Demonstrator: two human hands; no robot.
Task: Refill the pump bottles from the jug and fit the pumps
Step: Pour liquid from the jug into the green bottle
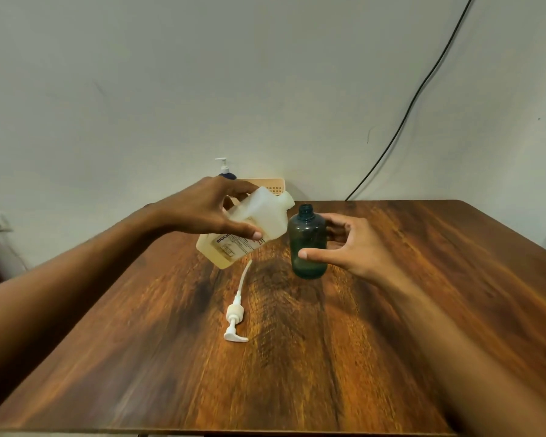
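My left hand (208,209) grips a translucent white jug (259,222) with amber liquid in its lower part. The jug is tilted, its open spout pointing right toward the mouth of a teal bottle (308,244). That bottle stands upright and uncapped on the wooden table (297,357). My right hand (350,244) is wrapped around its right side, thumb across the front. A white pump (235,313) with its long tube lies flat on the table in front of the jug.
Behind my left hand stands a dark blue bottle (227,175) with a white pump fitted, next to a peach plastic basket (273,186) at the table's back edge. A black cable (416,93) runs down the wall at the right.
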